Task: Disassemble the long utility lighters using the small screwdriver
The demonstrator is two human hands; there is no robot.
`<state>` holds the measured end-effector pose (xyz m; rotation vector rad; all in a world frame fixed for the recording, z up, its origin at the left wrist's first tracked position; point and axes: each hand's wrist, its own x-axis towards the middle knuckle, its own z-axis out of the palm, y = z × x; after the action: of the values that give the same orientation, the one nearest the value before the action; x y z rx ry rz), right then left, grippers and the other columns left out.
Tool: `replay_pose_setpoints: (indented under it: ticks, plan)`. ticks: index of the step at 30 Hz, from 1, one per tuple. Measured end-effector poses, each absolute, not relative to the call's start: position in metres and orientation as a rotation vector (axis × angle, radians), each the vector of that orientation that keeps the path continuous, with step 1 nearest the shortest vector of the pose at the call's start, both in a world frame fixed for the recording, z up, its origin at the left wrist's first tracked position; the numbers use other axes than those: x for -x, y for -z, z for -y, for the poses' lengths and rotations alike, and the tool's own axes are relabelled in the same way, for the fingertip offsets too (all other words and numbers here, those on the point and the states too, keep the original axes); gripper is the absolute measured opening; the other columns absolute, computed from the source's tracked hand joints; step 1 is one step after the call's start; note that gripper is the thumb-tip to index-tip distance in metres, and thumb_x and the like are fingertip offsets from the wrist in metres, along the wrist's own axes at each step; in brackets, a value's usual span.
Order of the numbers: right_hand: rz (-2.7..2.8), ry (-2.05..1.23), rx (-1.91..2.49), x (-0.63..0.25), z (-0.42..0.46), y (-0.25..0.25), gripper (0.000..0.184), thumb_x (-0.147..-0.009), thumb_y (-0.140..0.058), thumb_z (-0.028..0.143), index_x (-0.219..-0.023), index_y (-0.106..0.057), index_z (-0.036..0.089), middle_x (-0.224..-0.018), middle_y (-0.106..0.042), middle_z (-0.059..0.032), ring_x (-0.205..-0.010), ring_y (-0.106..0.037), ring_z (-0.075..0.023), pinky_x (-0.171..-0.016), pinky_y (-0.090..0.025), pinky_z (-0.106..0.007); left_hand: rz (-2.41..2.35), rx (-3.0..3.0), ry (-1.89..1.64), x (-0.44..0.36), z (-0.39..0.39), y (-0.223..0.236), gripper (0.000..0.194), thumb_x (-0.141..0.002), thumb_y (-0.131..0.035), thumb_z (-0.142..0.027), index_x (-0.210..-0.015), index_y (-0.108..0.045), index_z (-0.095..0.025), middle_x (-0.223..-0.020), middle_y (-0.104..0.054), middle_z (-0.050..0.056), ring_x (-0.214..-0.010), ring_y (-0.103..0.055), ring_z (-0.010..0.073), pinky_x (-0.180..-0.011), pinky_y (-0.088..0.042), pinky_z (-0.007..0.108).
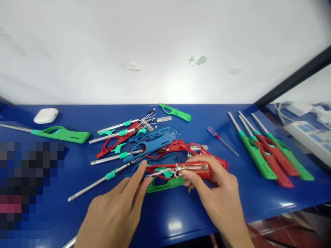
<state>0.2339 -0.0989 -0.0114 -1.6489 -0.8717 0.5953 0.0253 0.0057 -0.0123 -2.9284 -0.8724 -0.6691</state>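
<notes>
Both hands pinch open red plastic lighter shell [191,169]: left hand [116,210] on wires, right hand [219,196] on body. Four assembled lighters [269,155] far right; loose parts pile [139,144] remains on blue desk [245,206].

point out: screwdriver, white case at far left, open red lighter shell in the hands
screwdriver [221,140], head view, on the metal shaft just past the purple handle
white case [46,115], head view, on its top face
red lighter shell [196,168], head view, on the clear tank section

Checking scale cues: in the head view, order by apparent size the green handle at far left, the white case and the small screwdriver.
1. green handle
2. small screwdriver, long but thin
3. white case, farther away, so unsure
</notes>
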Motion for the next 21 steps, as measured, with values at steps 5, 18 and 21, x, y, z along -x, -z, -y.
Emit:
replay_pose_setpoints:
  ticks: [5,18,21]
  plan:
    - [0.877,-0.417,1.712,-0.234,0.099,0.016,0.014,-0.097,-0.078,0.035,-0.106,-0.070,0.028,-0.082,-0.077,0.0055,-0.067,-0.075,-0.0151,-0.067,-0.063,-0.022,0.648,2.877,0.644,-0.037,-0.008,0.004,0.038,-0.111,-0.026,-0.013,-0.122,-0.063,-0.011,-0.090,-0.079,0.006,-0.061,-0.075,0.0196,-0.041,-0.046,0.030]
    - [0.944,-0.109,1.612,-0.241,0.094,0.023,0.013,-0.096,-0.081,0.027,-0.105,-0.073,0.030,-0.087,-0.079,0.0082,-0.071,-0.077,-0.0125,-0.071,-0.064,-0.017,0.840,2.947,1.028,-0.052,-0.009,-0.001,0.018,-0.112,-0.046,-0.030,-0.111,-0.063,-0.023,-0.086,-0.076,-0.003,-0.062,-0.072,0.0107,-0.055,-0.048,0.023]
    - [0.961,-0.046,1.623,-0.242,0.094,0.023,0.015,-0.095,-0.082,0.029,-0.106,-0.073,0.029,-0.091,-0.079,0.0080,-0.074,-0.077,-0.0121,-0.074,-0.063,-0.017,0.862,2.910,1.105,-0.052,-0.008,-0.001,0.014,-0.110,-0.052,-0.029,-0.110,-0.064,-0.023,-0.086,-0.076,-0.003,-0.061,-0.070,0.0095,-0.056,-0.047,0.023]
